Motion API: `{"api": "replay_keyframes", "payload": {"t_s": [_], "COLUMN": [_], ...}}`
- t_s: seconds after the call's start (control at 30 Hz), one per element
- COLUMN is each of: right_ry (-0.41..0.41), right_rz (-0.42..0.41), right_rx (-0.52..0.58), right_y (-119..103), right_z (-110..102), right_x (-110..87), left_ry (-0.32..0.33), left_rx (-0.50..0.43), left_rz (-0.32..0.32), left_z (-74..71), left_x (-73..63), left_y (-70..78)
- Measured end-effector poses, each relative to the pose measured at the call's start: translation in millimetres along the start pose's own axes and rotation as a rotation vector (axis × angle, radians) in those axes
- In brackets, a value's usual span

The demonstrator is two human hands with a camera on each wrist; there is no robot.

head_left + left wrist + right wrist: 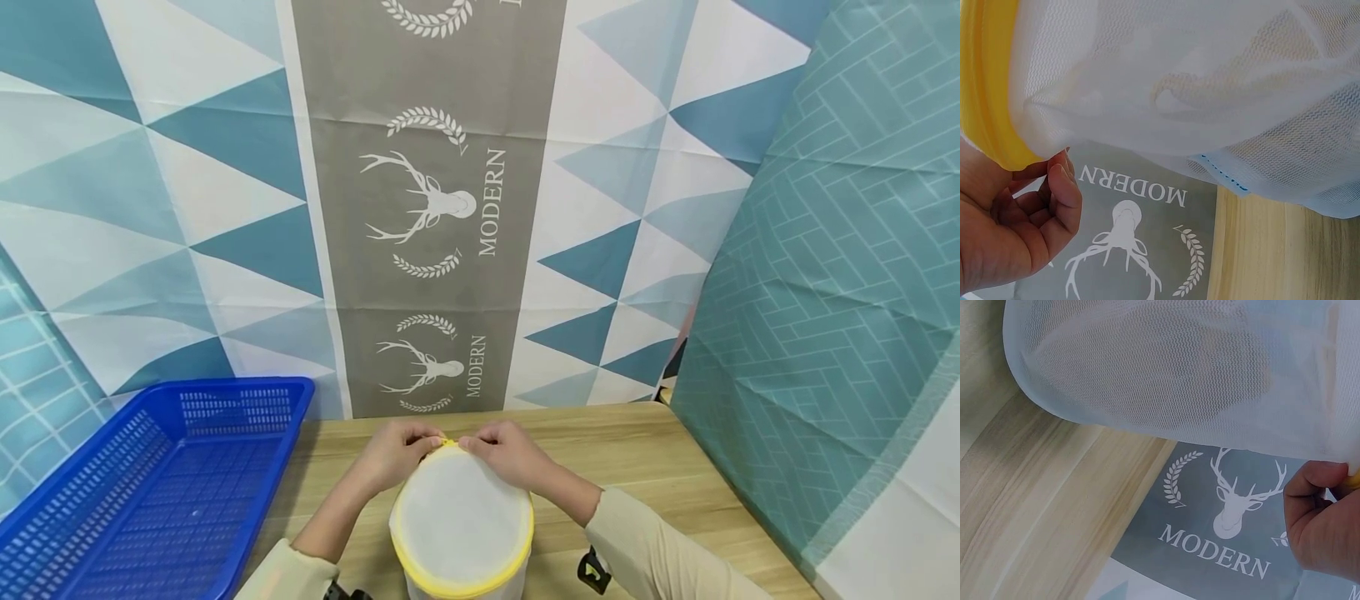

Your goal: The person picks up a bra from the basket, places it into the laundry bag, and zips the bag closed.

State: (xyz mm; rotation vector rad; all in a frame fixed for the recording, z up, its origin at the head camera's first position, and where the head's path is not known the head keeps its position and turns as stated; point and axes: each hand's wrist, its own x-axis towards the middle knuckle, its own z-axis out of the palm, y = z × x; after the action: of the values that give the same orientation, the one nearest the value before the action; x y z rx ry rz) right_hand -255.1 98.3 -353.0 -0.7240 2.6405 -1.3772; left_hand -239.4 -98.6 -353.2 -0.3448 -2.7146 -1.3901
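Note:
A white mesh laundry bag (461, 517), round-topped with yellow trim (399, 546), stands on the wooden table. At the far edge of its top, my left hand (393, 457) pinches the yellow trim between thumb and fingers. Close beside it, my right hand (510, 454) pinches the same edge, the two thumbs nearly meeting. In the left wrist view the bag's side (1147, 81) hangs over the hand, with a blue stitched strip (1225, 175) low on it. The right wrist view shows the mesh side (1147, 369) and curled fingers at the rim.
A blue plastic basket (281, 450) with slotted walls stands left of the bag. The wooden table (600, 442) ends at a patterned cloth backdrop (420, 283). A teal cloth (832, 275) hangs along the right side.

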Motion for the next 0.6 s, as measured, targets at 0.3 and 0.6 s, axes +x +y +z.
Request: {"api": "replay_keyframes", "payload": {"t_s": [0.3,0.6], "right_ry": [0.003,-0.074], "right_rz": [0.002,-0.007], "right_rx": [0.001,-0.033], "right_y": [0.3,-2.1], "right_z": [-0.1,1.0], "right_x": [0.8,4.1], "left_ry": [-0.001,-0.022], "left_rx": [0.015,0.018], "left_rz": [0.02,0.041], "left_z": [-1.1,1.3], "left_x": [1.0,2.0], "left_y": [-1.4,1.5]}}
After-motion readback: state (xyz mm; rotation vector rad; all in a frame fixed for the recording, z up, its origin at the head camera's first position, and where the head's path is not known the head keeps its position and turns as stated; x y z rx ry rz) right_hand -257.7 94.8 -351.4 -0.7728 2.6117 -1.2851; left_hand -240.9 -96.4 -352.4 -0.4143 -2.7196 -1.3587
